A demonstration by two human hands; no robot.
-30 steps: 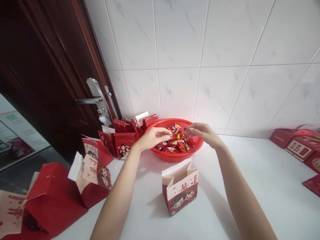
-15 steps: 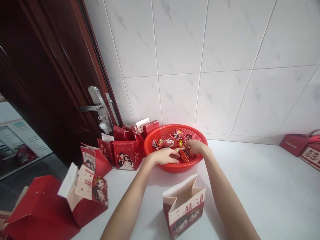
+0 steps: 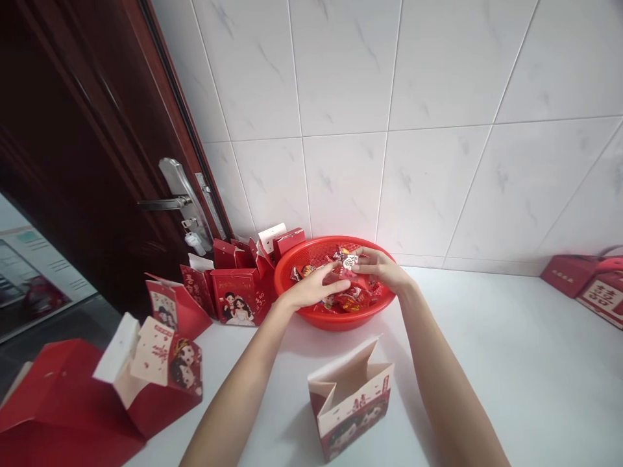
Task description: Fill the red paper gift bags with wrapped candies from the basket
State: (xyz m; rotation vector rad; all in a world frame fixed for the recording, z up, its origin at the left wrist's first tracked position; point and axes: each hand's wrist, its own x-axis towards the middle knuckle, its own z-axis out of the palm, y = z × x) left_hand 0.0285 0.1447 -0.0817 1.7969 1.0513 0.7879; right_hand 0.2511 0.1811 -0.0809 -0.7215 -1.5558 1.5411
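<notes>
Both forearms reach forward from the bottom of the view and converge over a round red plastic basket (image 3: 335, 319), the elbows out and the wrists bent slightly inward. The right hand (image 3: 382, 269) comes in from the right, palm down, its fingers (image 3: 365, 257) pinched around a wrapped sweet with a white label (image 3: 349, 261), which is held just above the basket. The left hand (image 3: 314, 290) comes in from the left, palm turned down and fingers extended and loosely curved toward the same sweet. It lies right beside the sweet, but I cannot tell whether it grips it.

Below the hands, a heap of red-wrapped sweets (image 3: 343, 301) lies in the basket, which sits on a white surface (image 3: 491, 350) against a tiled wall (image 3: 438, 78). An open paper gift bag (image 3: 350, 399) stands upright on the surface, nearer the person and between the forearms, printed with a cartoon couple. More red gift bags (image 3: 238, 295) stand left of the basket, beside a dark wooden door (image 3: 82, 143) with a metal lever handle (image 3: 178, 198). Red boxes (image 3: 591, 288) sit at the far right.
</notes>
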